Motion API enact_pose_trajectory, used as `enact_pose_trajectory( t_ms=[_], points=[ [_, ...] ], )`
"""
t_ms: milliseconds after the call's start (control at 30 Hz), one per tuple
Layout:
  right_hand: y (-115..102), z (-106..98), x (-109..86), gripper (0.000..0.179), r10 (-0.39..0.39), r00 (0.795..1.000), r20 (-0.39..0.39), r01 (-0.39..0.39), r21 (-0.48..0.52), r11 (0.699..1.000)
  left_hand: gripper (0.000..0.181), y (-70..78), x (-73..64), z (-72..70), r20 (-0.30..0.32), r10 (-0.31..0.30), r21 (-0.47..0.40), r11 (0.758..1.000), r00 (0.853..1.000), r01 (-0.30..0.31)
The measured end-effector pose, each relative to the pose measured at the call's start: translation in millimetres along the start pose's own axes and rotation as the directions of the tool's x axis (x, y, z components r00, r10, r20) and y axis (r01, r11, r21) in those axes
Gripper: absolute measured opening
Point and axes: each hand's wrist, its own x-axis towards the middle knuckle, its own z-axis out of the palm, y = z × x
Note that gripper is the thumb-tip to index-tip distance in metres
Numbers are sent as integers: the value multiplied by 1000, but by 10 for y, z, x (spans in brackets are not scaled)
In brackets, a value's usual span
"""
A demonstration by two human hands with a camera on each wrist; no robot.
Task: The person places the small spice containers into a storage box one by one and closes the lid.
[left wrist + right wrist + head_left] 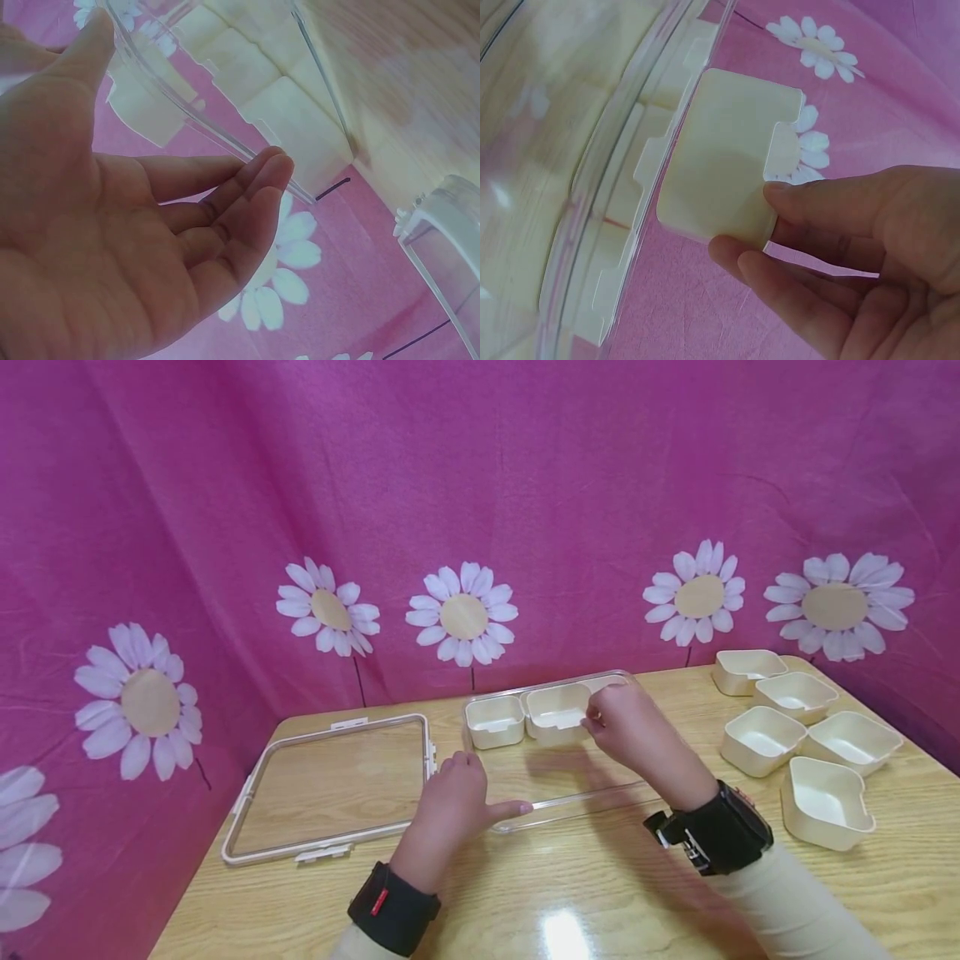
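Five cream cups (763,742) stand at the right of the head view, loosely grouped on the desk (525,902), while a clear tray (510,777) lies near the middle, with one small cup (495,722) in its upper left corner. Just right of that cup, the right hand (637,735) has its fingertips at the edge of a larger cup (553,714); whether this cup touches the tray floor I cannot tell, and part of another cream shape shows behind the hand. The left hand (453,802) lies over the tray's lower left corner, its thumb spread along the near rim. A white-rimmed lid (330,843) rests flat at the left, apart from the tray, before a pink cloth (570,485) with white flowers. From the left wrist, that hand's fingers are lightly bent and pressed together at the tray rim, thumb reaching to the upper left; it appears to steady the tray rather than grip it hard. Cups show through the clear plastic at the top of the frame. From the right wrist, thumb and fingers pinch one corner of the cup at the centre, with the clear tray wall to its left. The step seems to be seating this cup; the next move probably calls for lining it up against its neighbours, lowering it level, and letting go without nudging them.
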Motion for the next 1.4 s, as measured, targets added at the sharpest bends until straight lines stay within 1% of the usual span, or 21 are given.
enact_pose_trajectory(
  t_ms=[67,233,300,433,533,700,867,1167,1400],
  points=[
    [-21,13,-7,9,9,1000,10,-9,-5,1000,99,6,-3,5,-2,1,-4,1000,1000,-1],
    [-83,38,-15,8,42,997,63,-44,33,998,98,16,-12,5,6,15,-29,999,1000,-14],
    [-104,46,-14,8,50,995,82,-53,46,998,97,7,-8,1,19,16,-49,999,1000,-15],
    [-148,61,-15,9,65,991,117,-72,54,996,99,-34,17,-22,58,8,-63,998,998,-4],
    [-169,87,-21,10,56,992,113,-63,58,996,101,-74,37,-43,73,1,-67,998,997,3],
    [-192,125,-28,12,25,996,89,-31,63,998,100,-100,42,-48,77,7,-74,997,997,-1],
    [-211,145,-27,14,21,994,106,-26,52,998,98,-72,40,-52,77,18,-58,998,997,-13],
    [-243,180,-46,16,15,992,126,-20,45,999,95,-14,23,-59,81,10,-68,998,997,-5],
    [-263,212,-64,18,0,992,125,-7,52,999,93,26,7,-47,63,21,-71,997,998,-17]
  ],
)
